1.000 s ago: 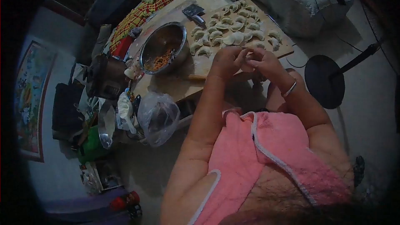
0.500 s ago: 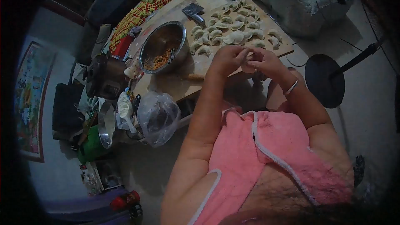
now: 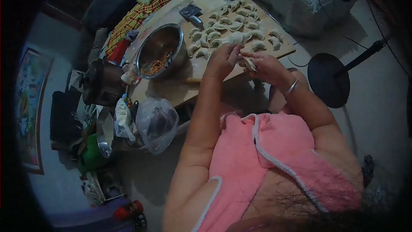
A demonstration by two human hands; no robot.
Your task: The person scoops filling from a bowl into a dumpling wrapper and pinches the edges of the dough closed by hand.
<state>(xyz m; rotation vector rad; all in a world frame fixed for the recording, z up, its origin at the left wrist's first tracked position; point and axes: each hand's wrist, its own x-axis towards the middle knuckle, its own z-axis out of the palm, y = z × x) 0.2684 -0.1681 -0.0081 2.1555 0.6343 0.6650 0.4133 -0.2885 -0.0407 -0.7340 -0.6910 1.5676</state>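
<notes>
Dumpling (image 3: 249,64) has come into fuller view, right hand (image 3: 268,68) grasping it, left hand (image 3: 220,62) close beside with its own hold unclear, both near the board (image 3: 283,51).

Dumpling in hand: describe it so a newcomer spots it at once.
Start at the wooden board to the right of the big metal bowl. At the board's near edge, the person's left hand and right hand come together. The pale dumpling is at the right hand's fingers, partly hidden; unlike the other dumplings, it isn't lying on the board.
</notes>
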